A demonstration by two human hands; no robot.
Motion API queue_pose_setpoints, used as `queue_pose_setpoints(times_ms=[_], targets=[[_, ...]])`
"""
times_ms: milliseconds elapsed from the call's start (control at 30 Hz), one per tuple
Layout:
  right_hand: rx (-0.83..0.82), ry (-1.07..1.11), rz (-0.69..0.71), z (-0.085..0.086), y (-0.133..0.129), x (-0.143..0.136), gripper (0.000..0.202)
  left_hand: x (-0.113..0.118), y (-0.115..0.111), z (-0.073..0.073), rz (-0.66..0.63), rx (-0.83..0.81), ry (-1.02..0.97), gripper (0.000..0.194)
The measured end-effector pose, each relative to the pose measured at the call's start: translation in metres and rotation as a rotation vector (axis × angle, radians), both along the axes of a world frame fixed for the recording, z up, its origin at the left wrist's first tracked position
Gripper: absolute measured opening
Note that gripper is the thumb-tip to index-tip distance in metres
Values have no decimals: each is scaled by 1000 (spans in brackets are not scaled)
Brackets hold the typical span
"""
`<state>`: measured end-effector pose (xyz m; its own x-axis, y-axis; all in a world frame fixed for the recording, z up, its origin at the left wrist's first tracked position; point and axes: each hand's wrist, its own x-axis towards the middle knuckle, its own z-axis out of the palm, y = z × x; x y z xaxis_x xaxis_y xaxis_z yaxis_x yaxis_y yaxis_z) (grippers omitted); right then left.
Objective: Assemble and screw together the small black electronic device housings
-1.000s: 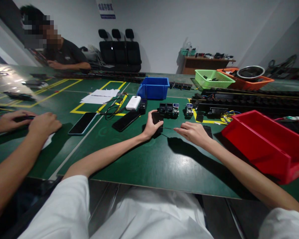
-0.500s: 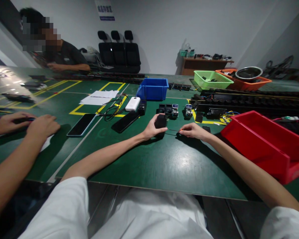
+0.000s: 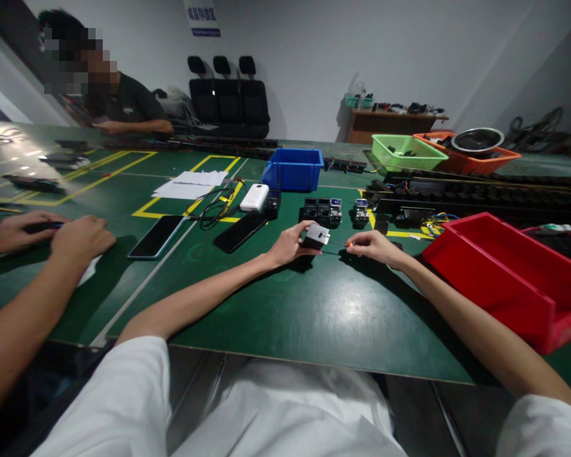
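**Small box is turning in the left hand**

Since the earlier frame, the small box is swinging round from its black face and is now showing a gray side, its bright pins pointing toward the right hand. The left hand's grip is clamping around the small box over the green worktop. The right hand's grip is pinching a thin tool by its orange end, the shaft aiming at the small box; whether they are touching is impossible to tell. Small devices are standing in a row behind, and a black phone is lying to the left.
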<state>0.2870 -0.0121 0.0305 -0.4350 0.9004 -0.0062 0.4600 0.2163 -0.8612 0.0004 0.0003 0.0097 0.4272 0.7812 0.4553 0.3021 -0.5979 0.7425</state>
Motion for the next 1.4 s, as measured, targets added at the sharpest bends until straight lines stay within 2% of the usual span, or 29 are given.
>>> queue_pose_setpoints(times_ms=[200,333,500,633,767,900,1000,1067,1233,1400], targets=[[8,-29,-1,3,2,4,42,-1,-1,-4,-63,-107,27,68],[-11,-57,-6,9,1,7,44,-2,0,-5,-147,-53,39,61],[-4,1,-26,15,0,10,48,-2,5,-3,-279,52,-39,52],[12,8,-33,17,0,10,50,-3,6,1,-349,26,-55,61],[-10,-8,-36,18,-2,7,53,-4,3,4,-337,-28,4,68],[-29,-14,-40,18,-3,5,53,-4,2,7,-320,-6,37,56],[-16,3,-36,18,-4,6,52,-4,3,8,-312,51,39,39],[-8,11,-25,18,-5,5,50,-4,3,7,-295,52,28,36],[-4,11,19,21,-11,-4,49,-1,6,0,-237,42,-68,53],[-9,15,4,27,-19,-16,47,3,2,-2,-201,-111,-131,64]])
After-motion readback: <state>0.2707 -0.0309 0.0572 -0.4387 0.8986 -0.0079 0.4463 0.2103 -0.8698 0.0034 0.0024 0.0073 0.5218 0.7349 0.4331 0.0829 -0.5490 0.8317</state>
